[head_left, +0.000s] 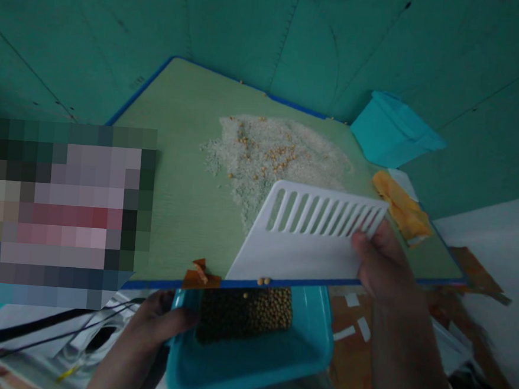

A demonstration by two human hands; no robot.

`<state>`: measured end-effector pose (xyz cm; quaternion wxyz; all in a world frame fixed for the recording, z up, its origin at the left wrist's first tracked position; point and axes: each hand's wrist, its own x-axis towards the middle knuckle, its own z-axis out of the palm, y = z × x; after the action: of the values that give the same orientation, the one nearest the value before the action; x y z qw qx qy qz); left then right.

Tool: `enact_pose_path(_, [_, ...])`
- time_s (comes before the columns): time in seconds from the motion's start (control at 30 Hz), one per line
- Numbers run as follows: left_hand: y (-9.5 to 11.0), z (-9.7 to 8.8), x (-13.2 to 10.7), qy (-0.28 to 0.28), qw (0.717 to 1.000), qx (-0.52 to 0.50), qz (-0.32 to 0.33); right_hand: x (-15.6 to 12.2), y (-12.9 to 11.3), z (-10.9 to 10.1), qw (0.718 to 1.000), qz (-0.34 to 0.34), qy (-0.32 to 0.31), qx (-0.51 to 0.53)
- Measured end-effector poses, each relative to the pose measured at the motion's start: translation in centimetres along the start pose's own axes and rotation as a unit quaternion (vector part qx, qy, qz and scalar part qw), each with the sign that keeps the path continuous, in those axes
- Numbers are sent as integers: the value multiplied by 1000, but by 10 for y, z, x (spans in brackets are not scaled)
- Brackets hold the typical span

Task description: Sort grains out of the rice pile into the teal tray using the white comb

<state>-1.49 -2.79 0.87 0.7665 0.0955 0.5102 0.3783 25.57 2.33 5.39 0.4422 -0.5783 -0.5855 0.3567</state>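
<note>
In the head view my right hand (pixel 382 259) is closed on the right end of a white plastic scraper (pixel 300 253) with a row of slots. The scraper's lower edge rests along the table's near edge. Two beans (pixel 263 281) sit at that edge, below the scraper. My left hand (pixel 157 320) grips the left rim of a blue basin (pixel 247 368) held under the edge. Inside the basin lies a heap of tan beans (pixel 273 308), its left side in shadow. On the green tabletop (pixel 183 201), white rice grains (pixel 307 144) are spread with scattered beans (pixel 280 157) among them.
A turquoise bin (pixel 392 130) stands at the table's back right corner, with a folded orange cloth (pixel 403 207) near it. Brown tape (pixel 200 275) sticks to the near edge. Cables (pixel 54 328) run at lower left. A green wall (pixel 253 28) rises behind the table.
</note>
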Motion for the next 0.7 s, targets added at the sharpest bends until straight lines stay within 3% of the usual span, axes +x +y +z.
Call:
enact_pose_path(0.13, [0,2,1,-12,1000,-10,20,1,-4,4,1000,18,5,-18])
enact_pose_path(0.3, [-1,10,-3,37,997,-14,59,2,-8,6,999,-7,-26,23])
enact_pose_path(0.5, [-3,12,-8,23,1000,-6,10,3,-10,8,999,-29,4,-30])
enact_pose_path(0.7, [-11,17,-5,12,999,-13,30,6,-8,5,998,-52,21,9])
